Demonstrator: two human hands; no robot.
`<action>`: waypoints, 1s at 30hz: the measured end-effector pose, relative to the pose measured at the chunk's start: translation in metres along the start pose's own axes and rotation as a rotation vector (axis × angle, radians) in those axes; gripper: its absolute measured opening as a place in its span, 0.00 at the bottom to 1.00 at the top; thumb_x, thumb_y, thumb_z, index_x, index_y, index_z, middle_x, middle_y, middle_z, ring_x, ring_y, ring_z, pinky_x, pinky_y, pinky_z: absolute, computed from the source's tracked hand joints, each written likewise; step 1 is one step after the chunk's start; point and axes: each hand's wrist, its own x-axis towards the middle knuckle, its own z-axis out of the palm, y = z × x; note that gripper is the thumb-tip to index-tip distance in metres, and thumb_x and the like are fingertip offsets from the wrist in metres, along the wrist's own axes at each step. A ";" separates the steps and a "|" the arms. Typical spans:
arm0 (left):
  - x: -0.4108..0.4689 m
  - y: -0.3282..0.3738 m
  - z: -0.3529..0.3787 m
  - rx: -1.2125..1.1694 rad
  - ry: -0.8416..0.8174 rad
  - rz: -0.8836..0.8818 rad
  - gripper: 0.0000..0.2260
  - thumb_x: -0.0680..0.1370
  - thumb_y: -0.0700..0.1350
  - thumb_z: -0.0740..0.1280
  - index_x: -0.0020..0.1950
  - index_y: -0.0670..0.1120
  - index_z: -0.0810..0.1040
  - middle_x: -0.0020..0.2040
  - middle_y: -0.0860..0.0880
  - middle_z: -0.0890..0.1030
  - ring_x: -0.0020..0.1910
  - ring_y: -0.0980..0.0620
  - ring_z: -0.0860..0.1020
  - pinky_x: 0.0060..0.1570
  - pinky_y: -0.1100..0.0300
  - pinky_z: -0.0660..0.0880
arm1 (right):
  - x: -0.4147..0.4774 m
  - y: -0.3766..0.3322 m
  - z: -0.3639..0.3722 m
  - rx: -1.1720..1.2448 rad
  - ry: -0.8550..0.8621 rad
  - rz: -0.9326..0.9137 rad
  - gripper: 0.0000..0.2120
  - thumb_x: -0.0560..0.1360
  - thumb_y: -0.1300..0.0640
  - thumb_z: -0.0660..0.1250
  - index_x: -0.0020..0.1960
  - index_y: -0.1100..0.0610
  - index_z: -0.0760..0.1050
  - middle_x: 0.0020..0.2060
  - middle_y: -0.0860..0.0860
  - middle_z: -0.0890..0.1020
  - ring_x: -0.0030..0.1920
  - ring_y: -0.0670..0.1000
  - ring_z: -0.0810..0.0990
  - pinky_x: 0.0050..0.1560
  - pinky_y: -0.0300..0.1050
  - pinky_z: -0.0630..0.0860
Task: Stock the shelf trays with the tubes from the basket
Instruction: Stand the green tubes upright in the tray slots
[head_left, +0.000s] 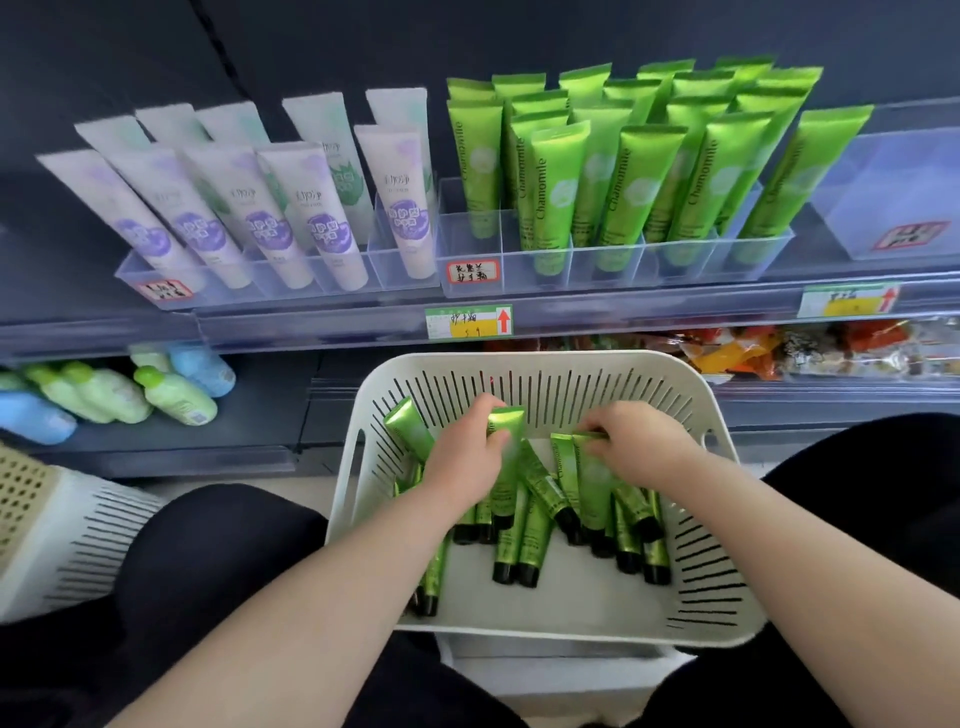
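**Both hands down in the basket, tray up beyond its far rim**

We found both hands low inside the basket (524, 359), over its far half. Our left hand (462, 460) sat left of the basket's middle with its fingers wrapped round one green tube (506, 422). Our right hand (641, 447) sat right of the middle, fingertips pinching the flat ends of what looked like a pair (587, 467) — we could not be sure both were truly gripped. Neither hand was free.

The held tubes ran lengthwise from the basket's near side toward its far wall, with black caps nearest us and crimped ends at the far end, under the fingers. The loose pile (535, 535) lay on the basket floor on much the same axis, mostly nearer us than the hands.

What the lift turned on, we judged, was the tray (511, 265). It lay above and beyond the basket's far rim, well apart from both hands, its stock (636, 187) standing caps down and crimps up. So the held tubes already pointed the right way; they needed raising and tipping cap-first into a slot. The tray's front compartment above the basket's left half seemed to have room — the left hand was the nearer one to it.
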 end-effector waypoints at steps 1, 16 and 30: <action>-0.002 0.007 -0.004 -0.005 0.028 0.022 0.10 0.82 0.45 0.61 0.63 0.52 0.69 0.38 0.49 0.78 0.27 0.55 0.71 0.27 0.61 0.69 | -0.005 -0.004 -0.010 0.007 0.042 -0.016 0.14 0.78 0.55 0.64 0.62 0.49 0.76 0.57 0.48 0.80 0.54 0.51 0.79 0.55 0.49 0.77; -0.017 0.115 -0.144 0.041 0.699 0.351 0.09 0.80 0.42 0.63 0.60 0.49 0.74 0.47 0.54 0.77 0.44 0.53 0.76 0.42 0.60 0.69 | -0.045 -0.091 -0.163 -0.040 0.845 -0.400 0.11 0.77 0.58 0.64 0.59 0.52 0.78 0.53 0.51 0.81 0.55 0.56 0.77 0.49 0.50 0.75; 0.010 0.149 -0.205 0.103 0.751 0.323 0.08 0.80 0.42 0.63 0.57 0.52 0.74 0.48 0.56 0.75 0.46 0.51 0.76 0.44 0.53 0.75 | 0.032 -0.138 -0.181 -0.160 0.903 -0.341 0.15 0.75 0.62 0.63 0.59 0.49 0.75 0.50 0.49 0.81 0.52 0.55 0.78 0.49 0.48 0.67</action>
